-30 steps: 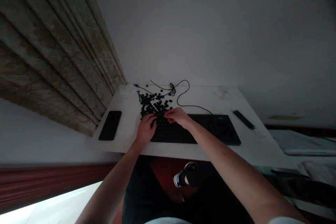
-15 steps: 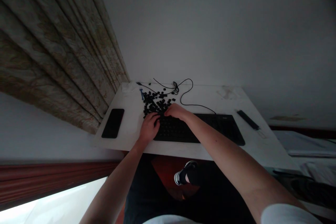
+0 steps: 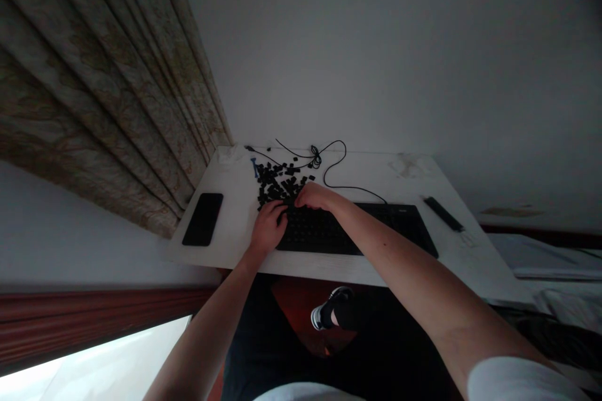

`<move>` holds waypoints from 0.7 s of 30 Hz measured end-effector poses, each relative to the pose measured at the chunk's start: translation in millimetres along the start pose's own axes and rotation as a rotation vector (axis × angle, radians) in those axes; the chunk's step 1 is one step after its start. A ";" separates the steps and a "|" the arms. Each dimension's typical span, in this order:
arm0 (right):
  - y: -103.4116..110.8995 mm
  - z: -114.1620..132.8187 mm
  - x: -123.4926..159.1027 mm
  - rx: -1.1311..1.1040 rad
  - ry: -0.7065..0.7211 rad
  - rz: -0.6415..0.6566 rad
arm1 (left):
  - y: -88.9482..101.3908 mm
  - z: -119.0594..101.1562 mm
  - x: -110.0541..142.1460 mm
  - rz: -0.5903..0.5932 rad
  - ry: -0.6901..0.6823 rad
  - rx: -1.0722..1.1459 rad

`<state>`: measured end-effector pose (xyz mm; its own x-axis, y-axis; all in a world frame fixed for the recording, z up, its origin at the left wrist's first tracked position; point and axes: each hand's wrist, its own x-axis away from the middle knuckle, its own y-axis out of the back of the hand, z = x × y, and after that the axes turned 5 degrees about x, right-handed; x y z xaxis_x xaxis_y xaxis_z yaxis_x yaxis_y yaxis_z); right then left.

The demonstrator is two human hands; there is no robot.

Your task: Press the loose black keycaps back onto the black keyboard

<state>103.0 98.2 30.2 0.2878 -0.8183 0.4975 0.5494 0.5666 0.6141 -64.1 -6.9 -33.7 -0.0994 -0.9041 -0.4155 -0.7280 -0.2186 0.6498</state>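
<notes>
A black keyboard (image 3: 316,232) lies along the front of the white table. My left hand (image 3: 269,227) rests at its left end, thumb apart from the other fingers, which reach over the top left corner. At the keyboard's upper edge, my right hand (image 3: 314,196) bends down with its fingertips pinched together. Whatever sits between those fingertips is too small and dark to make out. Just behind both hands spreads a pile of loose black keycaps (image 3: 277,183). A small blue tool (image 3: 254,167) lies at the left edge of the pile.
A black phone (image 3: 202,219) lies to the left on the table (image 3: 239,238). The keyboard's cable (image 3: 345,187) loops behind it toward the wall. On the right is a dark narrow object (image 3: 443,213). A patterned curtain (image 3: 155,106) hangs along the left side.
My right hand has shifted very slightly at the keyboard's upper edge, its fingers still pinched. My left hand keeps its place, and the view has moved a little.
</notes>
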 end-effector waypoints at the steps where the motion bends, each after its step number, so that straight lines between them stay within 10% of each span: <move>1: -0.6 -0.2 -0.2 -0.014 -0.005 -0.006 | 0.0 0.0 0.0 0.000 0.000 0.002; 21: -2.5 0.7 4.5 0.062 -0.005 0.003 | -3.8 1.0 -17.1 0.023 0.040 -0.003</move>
<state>102.3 93.1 31.3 0.2853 -0.8165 0.5020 0.4993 0.5737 0.6493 -60.3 9.8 -29.7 -0.0884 -0.9230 -0.3746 -0.7239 -0.1988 0.6606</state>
